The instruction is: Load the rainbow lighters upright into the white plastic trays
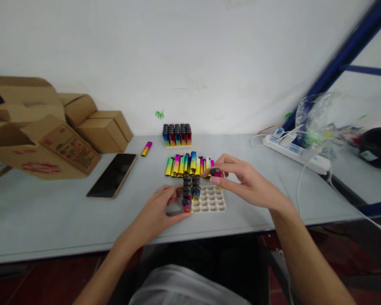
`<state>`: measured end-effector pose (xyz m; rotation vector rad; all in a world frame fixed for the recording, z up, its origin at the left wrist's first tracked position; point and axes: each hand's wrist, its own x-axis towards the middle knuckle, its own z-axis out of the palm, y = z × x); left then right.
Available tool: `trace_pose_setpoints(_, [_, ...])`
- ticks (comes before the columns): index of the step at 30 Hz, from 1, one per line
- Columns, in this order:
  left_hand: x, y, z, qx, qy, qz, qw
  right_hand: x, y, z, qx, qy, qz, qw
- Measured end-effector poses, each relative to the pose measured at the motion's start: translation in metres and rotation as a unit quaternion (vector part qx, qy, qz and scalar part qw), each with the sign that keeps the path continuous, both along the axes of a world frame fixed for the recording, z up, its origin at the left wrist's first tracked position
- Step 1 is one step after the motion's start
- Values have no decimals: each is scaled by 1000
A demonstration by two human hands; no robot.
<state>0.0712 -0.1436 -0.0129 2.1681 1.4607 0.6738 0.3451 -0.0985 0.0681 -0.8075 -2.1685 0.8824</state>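
Right hand (pixel 246 181) pinches a lighter (pixel 215 172); left hand (pixel 158 208) grips the tray (pixel 213 202) at left. A knock could tip its standing lighters (pixel 187 194)

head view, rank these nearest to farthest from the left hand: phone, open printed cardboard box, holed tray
1. Holed tray: right at the fingertips of the left hand, on its right side.
2. Phone: lying flat on the table, to the hand's left and farther back.
3. Open printed cardboard box: beyond the phone, at the far left.
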Motion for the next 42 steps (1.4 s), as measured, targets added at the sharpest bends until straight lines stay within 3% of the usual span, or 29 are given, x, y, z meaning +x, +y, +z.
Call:
trace_pose_setpoints(2, [1,-1,1,0,2,-3,1000,-4,-10,9,16,-43,38,998])
trace_pose_setpoints(5, [1,-1,1,3,4,-4,1000,-14,-17,7,25,-100,74,992])
trace_pose_setpoints(11, [0,0,-1,1,-2,0,1000,-26,-13,-17,16,-158,13,987])
trace_pose_setpoints(24, [1,-1,0,7,-4,1,1000,-35,-12,-30,25,-152,-23,988])
trace_pose_setpoints(32, [0,-1,-2,7,1,-4,1000,-42,-8,-43,-18,-124,-60,990])
trace_pose_setpoints(38, [0,0,-3,6,-4,-3,1000,-18,-1,-40,-31,-103,-10,994])
trace_pose_setpoints(42, [0,0,-4,0,-7,-2,1000,4,22,-40,-13,-135,-86,987])
